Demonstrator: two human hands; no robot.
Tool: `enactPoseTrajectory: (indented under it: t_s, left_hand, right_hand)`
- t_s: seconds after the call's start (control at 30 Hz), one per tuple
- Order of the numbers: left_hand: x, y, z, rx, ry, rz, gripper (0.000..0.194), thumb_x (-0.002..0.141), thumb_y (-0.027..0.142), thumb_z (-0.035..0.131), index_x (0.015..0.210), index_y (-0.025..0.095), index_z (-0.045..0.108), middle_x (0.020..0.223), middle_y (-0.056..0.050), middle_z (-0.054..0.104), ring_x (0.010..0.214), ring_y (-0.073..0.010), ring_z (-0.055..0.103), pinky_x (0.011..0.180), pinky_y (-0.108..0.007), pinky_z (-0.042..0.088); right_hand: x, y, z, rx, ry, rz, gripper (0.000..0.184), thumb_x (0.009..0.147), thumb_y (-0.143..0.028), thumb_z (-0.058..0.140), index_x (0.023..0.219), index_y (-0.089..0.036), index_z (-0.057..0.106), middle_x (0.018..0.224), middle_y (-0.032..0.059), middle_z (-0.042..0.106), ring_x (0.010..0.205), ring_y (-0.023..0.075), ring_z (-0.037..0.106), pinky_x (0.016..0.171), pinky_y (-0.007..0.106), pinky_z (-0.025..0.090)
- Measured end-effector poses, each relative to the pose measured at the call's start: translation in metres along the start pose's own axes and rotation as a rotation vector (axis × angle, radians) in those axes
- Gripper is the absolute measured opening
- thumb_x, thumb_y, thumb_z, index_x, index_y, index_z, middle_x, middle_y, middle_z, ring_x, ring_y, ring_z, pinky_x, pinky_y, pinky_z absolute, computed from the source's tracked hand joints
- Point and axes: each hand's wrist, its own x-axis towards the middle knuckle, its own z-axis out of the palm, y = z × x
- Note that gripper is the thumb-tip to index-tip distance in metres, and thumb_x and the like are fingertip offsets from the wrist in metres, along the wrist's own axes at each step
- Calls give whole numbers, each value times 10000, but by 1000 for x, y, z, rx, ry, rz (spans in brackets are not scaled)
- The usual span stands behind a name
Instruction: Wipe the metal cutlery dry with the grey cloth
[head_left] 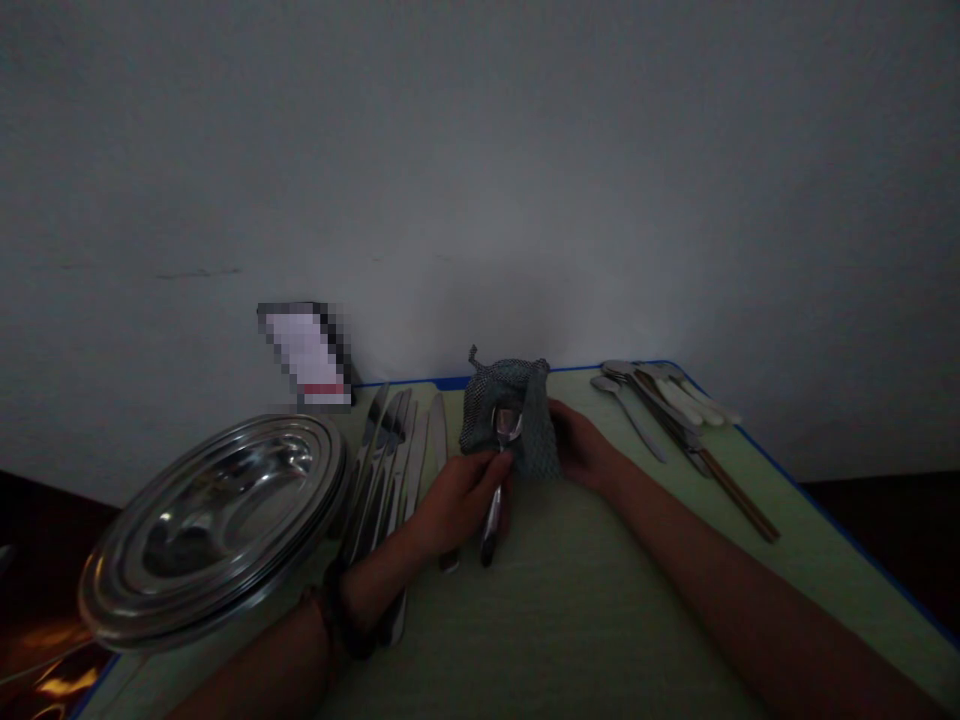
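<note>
Closed around the handle of a metal spoon [491, 525], my left hand [469, 500] is at the middle of the table. The bowl of the spoon points away from me and lies against a grey mesh cloth [538, 425]. My right hand [583, 447] grips this cloth from its right side, and its fingers are mostly hidden behind the fabric. The cloth stands up around the back and sides of the spoon's bowl. A dark band circles my left wrist. Just left of my left hand lie several metal knives and other cutlery [414, 465] in a row.
Stacked oval metal dishes [330, 450] stand at the left. Behind them a phone-like device [306, 350], blurred out, leans on the wall [480, 180]. Spoons, white-handled pieces and brown-handled cutlery [739, 497] lie at the right. The green table [570, 620] has a blue edge.
</note>
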Motion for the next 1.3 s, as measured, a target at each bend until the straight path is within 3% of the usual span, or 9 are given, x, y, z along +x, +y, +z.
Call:
enactPoseTrajectory:
  t_s: [0.2, 0.33, 0.43, 0.53, 0.67, 0.97, 1.13, 1.3]
  left_hand:
    - [0, 0, 1, -17, 37, -9, 362, 841, 443, 391, 595, 202, 503, 397, 33, 536, 356, -132, 503, 407, -219, 374]
    - [1, -1, 0, 93, 79, 108, 350, 842, 397, 399, 574, 199, 506, 446, 26, 531, 450, -132, 513, 489, -228, 391]
    - [1, -1, -2, 147, 46, 137, 279, 818, 384, 450, 619, 194, 499, 507, 37, 512, 490, -124, 489, 468, -215, 358]
    - [-1, 0, -3, 113, -89, 97, 230, 828, 366, 449, 679, 194, 478, 490, 60, 469, 447, -104, 448, 434, -201, 329]
    - [-2, -1, -3, 129, -118, 92, 317, 874, 374, 366, 634, 188, 456, 483, 52, 460, 457, -99, 447, 473, -207, 353]
    - [-1, -4, -1, 82, -108, 45, 341, 892, 415, 302, 694, 184, 458, 510, 54, 446, 457, -98, 434, 465, -212, 354]
    - [1, -5, -4, 184, -81, 44, 339, 880, 411, 330, 696, 174, 488, 525, 62, 400, 482, -92, 396, 455, -203, 310]
    - [0, -4, -5, 178, -113, 73, 360, 880, 416, 326, 647, 175, 456, 556, 56, 389, 521, -92, 385, 491, -210, 313]
  right_hand:
    - [2, 5, -2, -85, -60, -110, 314, 648, -301, 624, 950, -219, 603, 885, 18, 674, 882, 183, 598, 803, 329, 447]
    - [5, 12, -5, -229, -58, -188, 337, 614, -262, 680, 942, -205, 623, 919, 23, 671, 903, 174, 589, 849, 323, 425]
    - [7, 13, -4, -216, 11, -245, 318, 616, -276, 673, 921, -200, 627, 915, 29, 672, 885, 177, 592, 826, 319, 431]
    - [9, 11, -3, -116, 161, -297, 299, 619, -277, 648, 907, -208, 613, 887, 18, 673, 872, 181, 592, 769, 306, 441]
    - [11, 8, -3, 2, 268, -321, 217, 624, -256, 591, 836, -211, 591, 812, 2, 663, 849, 183, 588, 727, 305, 444]
    - [6, 5, -3, 51, 136, -234, 216, 474, -43, 522, 628, -192, 552, 570, -44, 577, 777, 169, 579, 707, 286, 441]
    - [8, 3, -2, 179, 104, -157, 118, 566, -199, 584, 683, -203, 595, 660, -18, 637, 842, 195, 587, 745, 322, 451]
    - [9, 6, -2, 126, 130, -222, 158, 622, -255, 677, 766, -208, 633, 795, -1, 679, 876, 184, 600, 808, 333, 441]
